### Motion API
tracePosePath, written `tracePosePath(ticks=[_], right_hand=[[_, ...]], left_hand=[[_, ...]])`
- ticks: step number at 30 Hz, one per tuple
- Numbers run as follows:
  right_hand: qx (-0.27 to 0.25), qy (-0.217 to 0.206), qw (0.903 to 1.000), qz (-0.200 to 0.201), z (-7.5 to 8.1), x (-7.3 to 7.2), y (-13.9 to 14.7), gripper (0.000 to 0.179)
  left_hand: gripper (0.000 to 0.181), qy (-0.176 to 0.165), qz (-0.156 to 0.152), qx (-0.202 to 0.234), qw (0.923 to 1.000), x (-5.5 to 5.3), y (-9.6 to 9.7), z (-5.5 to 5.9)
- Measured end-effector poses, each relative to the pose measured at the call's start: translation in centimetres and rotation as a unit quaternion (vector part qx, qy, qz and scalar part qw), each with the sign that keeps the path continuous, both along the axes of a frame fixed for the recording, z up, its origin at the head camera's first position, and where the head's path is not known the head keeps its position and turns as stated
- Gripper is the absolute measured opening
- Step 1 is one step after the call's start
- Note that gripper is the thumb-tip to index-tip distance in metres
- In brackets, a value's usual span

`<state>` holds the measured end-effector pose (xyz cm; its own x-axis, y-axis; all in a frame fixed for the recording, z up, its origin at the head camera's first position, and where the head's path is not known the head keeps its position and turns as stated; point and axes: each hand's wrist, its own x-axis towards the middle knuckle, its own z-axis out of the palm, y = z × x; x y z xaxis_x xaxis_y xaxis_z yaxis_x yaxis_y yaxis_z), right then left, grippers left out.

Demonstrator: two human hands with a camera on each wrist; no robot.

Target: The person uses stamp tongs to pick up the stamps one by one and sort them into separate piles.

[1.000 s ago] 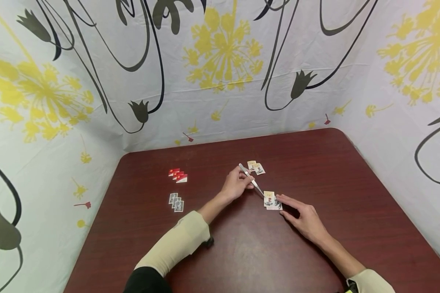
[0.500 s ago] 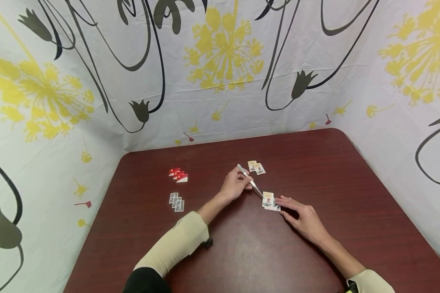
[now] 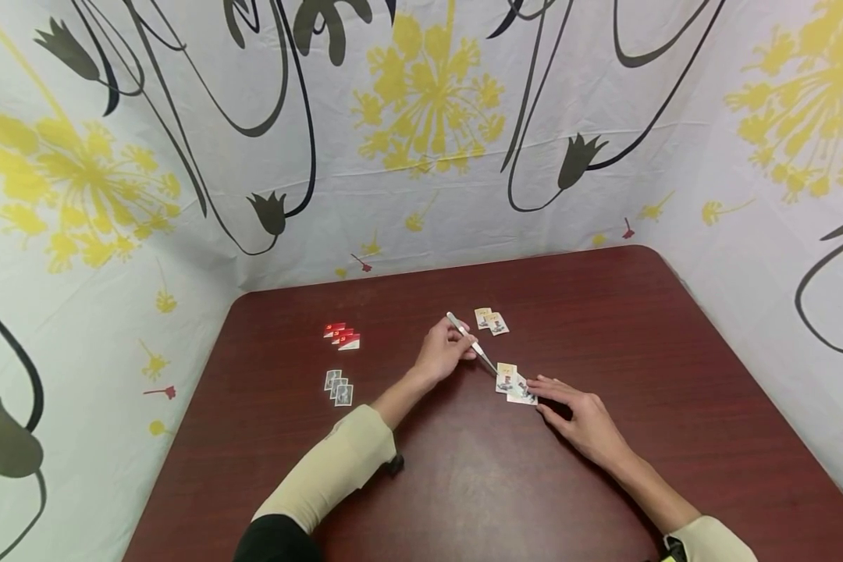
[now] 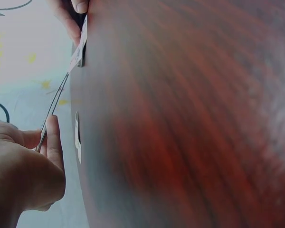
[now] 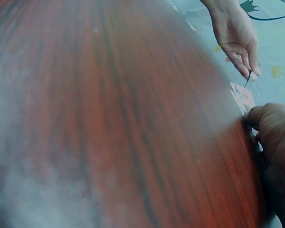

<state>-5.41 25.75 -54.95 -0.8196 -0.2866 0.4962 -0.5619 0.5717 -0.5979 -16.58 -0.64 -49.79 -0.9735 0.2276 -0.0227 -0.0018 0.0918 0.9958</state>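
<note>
My left hand (image 3: 439, 355) pinches a pair of tweezers (image 3: 474, 339) between thumb and fingers. The tweezers' tips meet the left edge of a small yellow-and-white stamp (image 3: 506, 378), which partly overlaps another stamp (image 3: 523, 396) at its lower right. At that stamp's right side my right hand (image 3: 585, 417) lies with extended fingers, index fingertip on its edge and thumb apart below. The left wrist view shows the tweezers (image 4: 56, 97) running to the tilted stamp (image 4: 78, 54). Seen from the right wrist, the pale stamp (image 5: 242, 94) sits between both hands.
Farther back on the dark red table (image 3: 428, 499) lie two overlapping yellowish stamps (image 3: 495, 322). To the left are a staggered row of red-and-white stamps (image 3: 347, 342) and a staggered row of grey stamps (image 3: 343, 395). A patterned cloth (image 3: 393, 203) hangs behind the table.
The left hand and tweezers have moved left, sliding the upper stamp left off more of the one beneath. The lower stamp has shifted slightly left; the right hand stays nearly still.
</note>
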Motion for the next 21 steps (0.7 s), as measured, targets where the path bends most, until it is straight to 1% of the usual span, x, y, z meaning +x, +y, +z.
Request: tracePosePath(ticks=[5, 11, 21], right_hand=[[-0.003, 0.005, 1.0000, 0.002, 0.0, 0.0, 0.0, 0.042], [-0.003, 0.007, 1.0000, 0.003, 0.0, 0.0, 0.1, 0.042], [-0.002, 0.005, 1.0000, 0.001, 0.0, 0.0, 0.1, 0.042]], left_hand=[[0.027, 0.001, 0.013, 0.003, 0.9999, -0.3, -0.2, 0.4], [0.027, 0.000, 0.036, 0.004, 0.9993, -0.8, -0.2, 0.9], [0.026, 0.003, 0.064, 0.029, 0.9976, -1.8, 0.2, 1.1]])
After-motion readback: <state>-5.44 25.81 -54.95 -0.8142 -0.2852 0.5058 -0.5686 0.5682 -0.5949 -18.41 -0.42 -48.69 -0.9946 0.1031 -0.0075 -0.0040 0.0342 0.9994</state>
